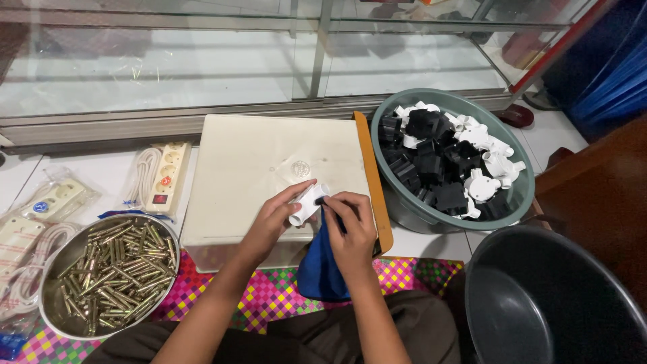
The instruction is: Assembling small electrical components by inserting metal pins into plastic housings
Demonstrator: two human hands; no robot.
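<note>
My left hand holds a small white plastic fitting over a cream plastic lid. My right hand pinches the fitting's right end with thumb and forefinger, where something small and dark shows, too small to identify. A blue cloth hangs under my right hand onto my lap. Both hands meet at the near edge of the lid.
A grey-green basin of black and white plastic fittings stands at right. A metal bowl of brass pins is at left, beside packaged power strips. A dark bucket sits near right. A glass cabinet stands behind.
</note>
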